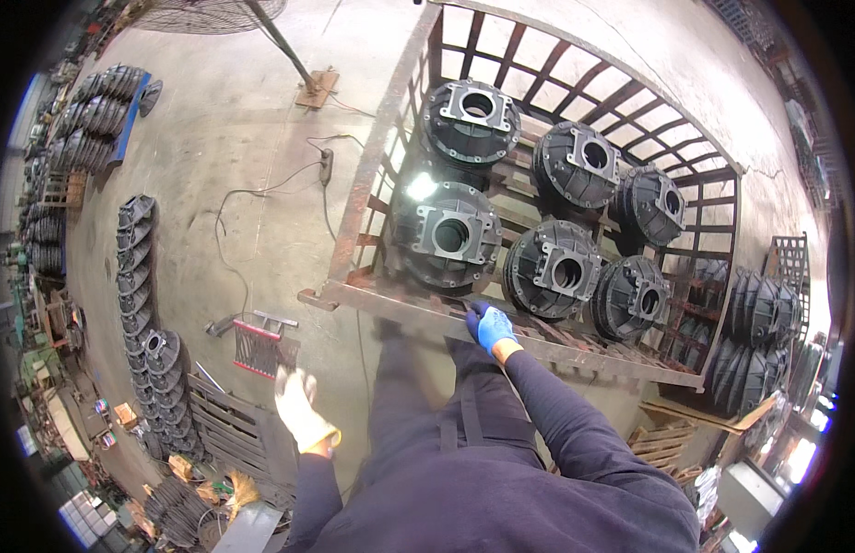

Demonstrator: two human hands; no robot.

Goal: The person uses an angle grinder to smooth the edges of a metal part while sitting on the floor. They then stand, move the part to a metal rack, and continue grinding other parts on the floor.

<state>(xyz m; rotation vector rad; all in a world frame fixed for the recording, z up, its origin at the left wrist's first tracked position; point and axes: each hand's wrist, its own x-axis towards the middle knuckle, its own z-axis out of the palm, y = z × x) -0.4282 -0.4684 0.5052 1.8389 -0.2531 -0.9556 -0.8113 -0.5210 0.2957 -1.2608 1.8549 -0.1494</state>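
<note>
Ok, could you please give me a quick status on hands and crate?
Right hand on crate rail. Left hand free, empty. Six housings in crate. Nothing blocking.

The fingertips of the right hand (490, 327) in the blue glove are curling over the rusty crate rail (418, 309), so they're hiding from view. The castings (757, 341) stacked outside the crate are getting lost behind its bars, and the stuff along the far left wall is smearing into dark blur.
</note>
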